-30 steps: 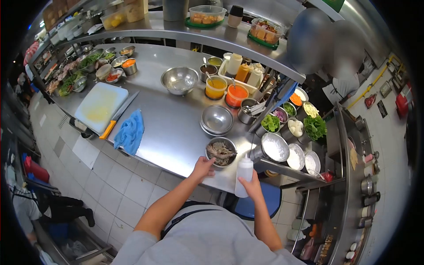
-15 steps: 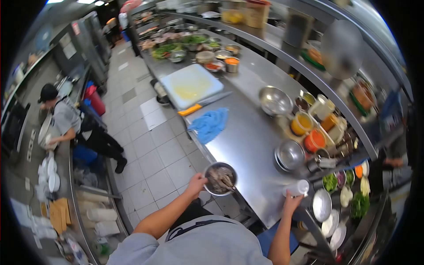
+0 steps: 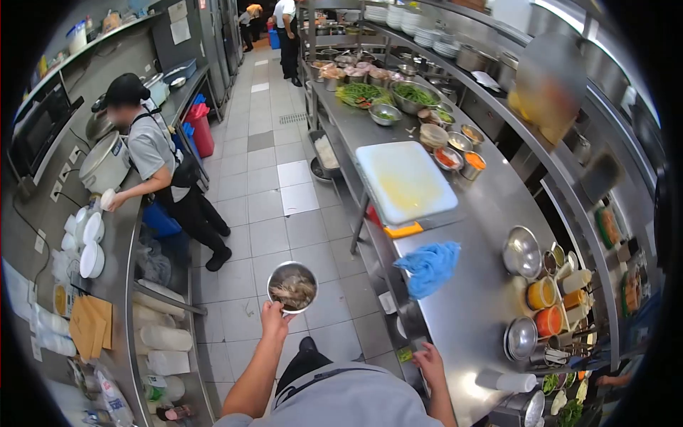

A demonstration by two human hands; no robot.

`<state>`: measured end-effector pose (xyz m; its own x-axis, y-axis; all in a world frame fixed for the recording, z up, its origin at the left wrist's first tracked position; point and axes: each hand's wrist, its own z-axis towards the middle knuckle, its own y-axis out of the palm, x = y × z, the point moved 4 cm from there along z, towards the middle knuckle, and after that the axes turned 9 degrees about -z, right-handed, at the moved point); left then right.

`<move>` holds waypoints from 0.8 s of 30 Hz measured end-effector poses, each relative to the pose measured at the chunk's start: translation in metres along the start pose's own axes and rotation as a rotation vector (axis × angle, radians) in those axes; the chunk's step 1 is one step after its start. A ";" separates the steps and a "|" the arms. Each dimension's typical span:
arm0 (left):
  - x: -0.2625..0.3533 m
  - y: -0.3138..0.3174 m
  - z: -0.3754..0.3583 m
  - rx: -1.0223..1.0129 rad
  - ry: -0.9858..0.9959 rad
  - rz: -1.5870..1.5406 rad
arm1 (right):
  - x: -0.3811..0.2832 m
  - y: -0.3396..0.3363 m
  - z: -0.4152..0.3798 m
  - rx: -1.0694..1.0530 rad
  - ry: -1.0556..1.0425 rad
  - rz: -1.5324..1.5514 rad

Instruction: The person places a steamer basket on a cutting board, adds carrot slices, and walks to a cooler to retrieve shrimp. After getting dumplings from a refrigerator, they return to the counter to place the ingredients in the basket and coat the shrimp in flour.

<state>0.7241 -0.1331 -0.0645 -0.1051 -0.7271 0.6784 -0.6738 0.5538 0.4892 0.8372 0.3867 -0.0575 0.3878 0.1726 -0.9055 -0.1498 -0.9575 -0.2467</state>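
In my left hand (image 3: 274, 324) is the rim of a small steel bowl (image 3: 292, 287), held over the floor tiles. Greyish pieces, perhaps shrimp, lie inside it. My right hand (image 3: 429, 363), fingers apart and holding nothing, is at the counter's front edge. Beyond it a crumpled blue cloth (image 3: 430, 269) hangs slightly over that edge. A white cutting board (image 3: 407, 182) with a yellow stain lies farther back, an orange handle (image 3: 403, 230) at its near side. To the right of my right hand, a white bottle (image 3: 516, 382) lies on the counter.
A co-worker (image 3: 153, 156) stands at the left counter (image 3: 128, 242), near white bowls (image 3: 92, 228). Bowls of greens (image 3: 413, 96) sit at the far end of the steel counter. Sauce tubs (image 3: 548, 322) and steel bowls (image 3: 523, 252) line its right side. A tiled aisle (image 3: 263, 206) runs between.
The view has turned left, toward the aisle. My right hand has let go of the white container, now on the counter. The bowl in my left hand is now over the aisle floor.
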 end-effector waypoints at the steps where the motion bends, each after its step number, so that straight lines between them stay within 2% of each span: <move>1: 0.014 0.004 0.014 0.023 0.020 -0.032 | -0.005 0.034 0.021 -0.158 0.021 -0.097; 2: 0.029 0.006 0.028 0.045 0.043 -0.069 | -0.006 0.065 0.043 -0.318 0.037 -0.195; 3: 0.043 0.007 0.040 0.003 0.029 0.023 | -0.001 0.084 0.064 -0.331 0.038 -0.201; 5: 0.075 0.012 0.065 0.026 -0.003 0.129 | 0.029 0.110 0.090 -0.362 0.249 -0.305; 6: 0.088 0.012 0.087 0.012 0.007 0.101 | 0.049 0.117 0.105 -0.386 0.279 -0.315; 8: 0.108 0.017 0.134 0.024 0.043 -0.032 | 0.094 0.123 0.110 -0.337 0.487 -0.209; 9: 0.126 0.034 0.148 0.025 0.068 -0.099 | 0.080 0.135 0.101 -0.355 0.516 -0.220; 11: 0.145 0.055 0.184 0.016 0.066 -0.036 | 0.040 0.148 0.108 -0.439 0.644 -0.784; 14: 0.164 0.077 0.257 -0.014 0.057 0.000 | 0.035 0.176 0.145 -0.538 0.689 -0.743; 15: 0.171 0.088 0.285 -0.031 0.048 -0.020 | 0.054 0.180 0.170 -0.550 0.689 -0.749; 17: 0.192 0.119 0.335 0.031 0.084 -0.103 | 0.116 0.207 0.245 -0.851 0.473 -0.787; 18: 0.202 0.131 0.357 0.084 0.119 -0.186 | 0.140 0.221 0.293 -0.863 0.481 -0.790; 19: 0.210 0.138 0.388 0.093 0.142 -0.113 | 0.150 0.251 0.350 -1.020 0.154 -0.804; 20: 0.218 0.140 0.418 0.102 0.151 -0.109 | 0.139 0.282 0.386 -1.157 -0.187 -0.792; 21: 0.225 0.137 0.442 0.096 0.102 0.005 | 0.083 0.322 0.422 -1.000 0.189 -0.760; 22: 0.235 0.138 0.462 0.086 0.058 0.109 | 0.023 0.363 0.457 -0.752 0.522 -0.676; 23: 0.251 0.145 0.482 0.135 0.053 0.097 | -0.028 0.411 0.505 -0.796 0.276 -0.775; 24: 0.273 0.160 0.502 0.128 0.066 0.086 | -0.081 0.460 0.550 -0.687 0.320 -0.690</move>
<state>0.2199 -0.4466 -0.0764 -0.1209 -0.6489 0.7512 -0.7528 0.5532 0.3568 0.2367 0.0595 -0.2880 0.4313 0.7629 -0.4816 0.7126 -0.6155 -0.3368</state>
